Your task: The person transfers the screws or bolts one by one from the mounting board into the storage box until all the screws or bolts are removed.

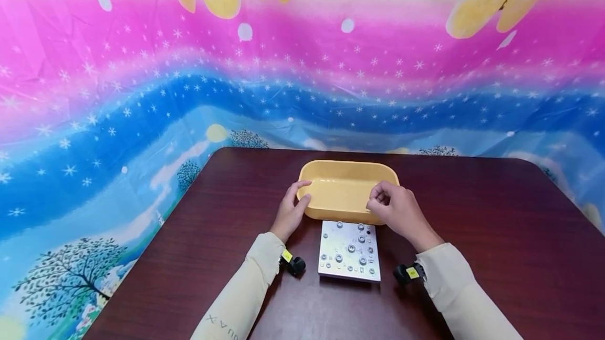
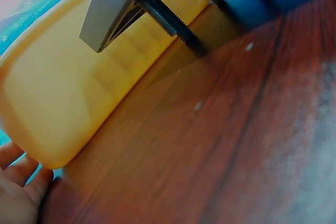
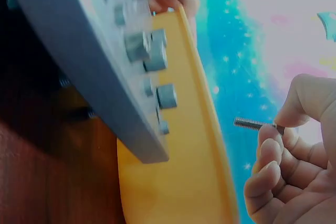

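A yellow oblong tray [image 1: 342, 173] stands toward the back of the table. My left hand [image 1: 289, 213] grips its left end, fingers and thumb at the rim. Over the tray's right front part is my right hand [image 1: 399, 215], its fingers curled. The right wrist view shows thumb and fingers pinching a threaded metal screw [image 3: 252, 124], one end sticking out. Just in front of the tray, between the wrists, is a silver metal plate [image 1: 336, 241] studded with several socket-head screws. Dark threaded shanks [image 2: 170, 22] hang below it in the left wrist view.
The dark reddish-brown table [image 1: 227, 224] spreads out on both sides. A printed cloth [image 1: 302, 82] with snowflakes hangs behind it. Each wrist wears a small black camera, such as the left one [image 1: 296, 266], close to the plate.
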Tool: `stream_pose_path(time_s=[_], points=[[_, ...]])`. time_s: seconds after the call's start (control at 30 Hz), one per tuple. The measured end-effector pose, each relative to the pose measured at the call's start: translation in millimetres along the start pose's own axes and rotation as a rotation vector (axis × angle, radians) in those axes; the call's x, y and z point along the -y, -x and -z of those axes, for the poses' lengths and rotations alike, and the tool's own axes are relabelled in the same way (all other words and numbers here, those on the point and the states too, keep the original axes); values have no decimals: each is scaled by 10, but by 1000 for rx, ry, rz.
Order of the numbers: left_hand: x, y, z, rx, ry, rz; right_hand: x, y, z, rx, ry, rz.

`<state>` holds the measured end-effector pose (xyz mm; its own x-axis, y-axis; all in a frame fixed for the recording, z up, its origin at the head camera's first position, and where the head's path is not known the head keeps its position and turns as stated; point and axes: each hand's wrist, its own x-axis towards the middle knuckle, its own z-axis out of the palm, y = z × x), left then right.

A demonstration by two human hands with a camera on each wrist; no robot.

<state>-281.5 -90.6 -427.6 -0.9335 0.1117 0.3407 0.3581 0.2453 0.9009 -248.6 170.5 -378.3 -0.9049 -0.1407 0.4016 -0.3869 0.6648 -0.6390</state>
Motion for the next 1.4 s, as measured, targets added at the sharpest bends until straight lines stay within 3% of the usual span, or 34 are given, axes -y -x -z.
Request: stream_pose_path(time_s=[0.23,0.3,0.53,0.9,1.27,1.4], points=[[319,-114,-56,-22,15,20,-85,-96,-16,9,-33,-47],[349,-114,-58,-27,7,30,-101,-113,-38,10,-44,-56],[373,-69,-58,-39,4,64,-154,-161,-144,55,-27,-80],[359,-119,-64,-42,11,37,-170,-186,-237,139,89,-2],[383,-123,-53,-35,3,30,-180,-199,-250,164,138,34],[391,-130,-54,-34,-12,57,-191,-203,-251,168,131,30]])
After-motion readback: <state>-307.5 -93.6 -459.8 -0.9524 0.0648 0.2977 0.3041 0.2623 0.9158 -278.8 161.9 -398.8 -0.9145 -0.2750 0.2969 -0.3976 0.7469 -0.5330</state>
